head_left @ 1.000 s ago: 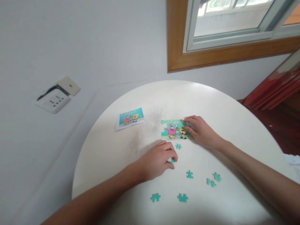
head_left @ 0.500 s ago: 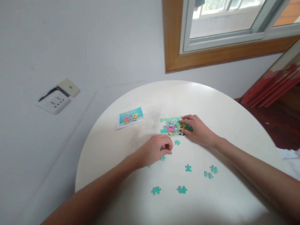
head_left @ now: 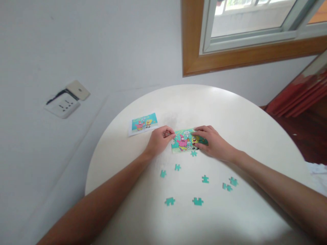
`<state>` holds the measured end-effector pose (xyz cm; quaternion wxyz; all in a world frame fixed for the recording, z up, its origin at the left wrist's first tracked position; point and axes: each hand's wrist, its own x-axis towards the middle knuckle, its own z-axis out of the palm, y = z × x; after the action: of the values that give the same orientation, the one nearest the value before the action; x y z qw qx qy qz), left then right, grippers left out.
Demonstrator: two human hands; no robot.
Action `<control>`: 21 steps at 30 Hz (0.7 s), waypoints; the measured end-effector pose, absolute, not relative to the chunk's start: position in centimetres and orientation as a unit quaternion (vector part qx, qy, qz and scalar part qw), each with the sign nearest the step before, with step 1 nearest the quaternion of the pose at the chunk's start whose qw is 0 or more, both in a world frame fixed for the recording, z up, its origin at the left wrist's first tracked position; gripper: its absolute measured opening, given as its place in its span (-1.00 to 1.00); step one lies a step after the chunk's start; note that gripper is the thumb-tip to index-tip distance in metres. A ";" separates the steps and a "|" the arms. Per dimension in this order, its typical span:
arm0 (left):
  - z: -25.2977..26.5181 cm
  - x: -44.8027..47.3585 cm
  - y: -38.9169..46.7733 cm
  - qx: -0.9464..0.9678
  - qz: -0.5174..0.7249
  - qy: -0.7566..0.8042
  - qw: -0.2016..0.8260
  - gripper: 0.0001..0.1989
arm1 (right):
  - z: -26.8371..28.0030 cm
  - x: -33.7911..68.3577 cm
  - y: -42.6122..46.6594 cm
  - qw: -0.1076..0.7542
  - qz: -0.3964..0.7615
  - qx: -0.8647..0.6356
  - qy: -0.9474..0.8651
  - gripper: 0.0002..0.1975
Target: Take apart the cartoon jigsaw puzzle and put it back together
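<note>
A partly joined jigsaw puzzle (head_left: 182, 142) lies flat on the white table, showing a pink starfish, a yellow sponge figure and a pale figure on teal. My right hand (head_left: 212, 141) rests over its right end, thumb at the lower edge and fingers at the upper, steadying it. At the upper left edge, my left hand (head_left: 159, 139) is pinched against the puzzle on a puzzle piece mostly hidden by the fingertips. One loose teal piece (head_left: 193, 153) lies just below the puzzle. Nearer to me are other teal pieces, among them one piece (head_left: 177, 167) and another (head_left: 205, 179).
A picture card (head_left: 144, 123) with the same scene lies left of the puzzle. Several more loose pieces (head_left: 198, 201) are scattered towards me on the round table (head_left: 143, 217). Beyond its edge are the wall, a loose socket plate (head_left: 62, 105) and a wood-framed window (head_left: 191, 58).
My left hand has moved up and left, from over the loose pieces to the puzzle's left edge, uncovering two teal pieces. My right hand stays on the puzzle. The view has shifted slightly.
</note>
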<state>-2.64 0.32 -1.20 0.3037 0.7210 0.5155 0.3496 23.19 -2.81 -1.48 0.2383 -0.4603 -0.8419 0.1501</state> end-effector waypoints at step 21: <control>-1.3 -2.9 0.1 0.809 0.319 0.463 0.175 -0.61 | -1.7 23.3 -2.8 0.242 0.152 -0.459 -0.841 -0.60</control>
<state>-2.87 0.06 -1.33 0.1748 0.8085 0.4626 0.3190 23.28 -2.77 -1.70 0.2425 -0.4592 -0.8411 0.1517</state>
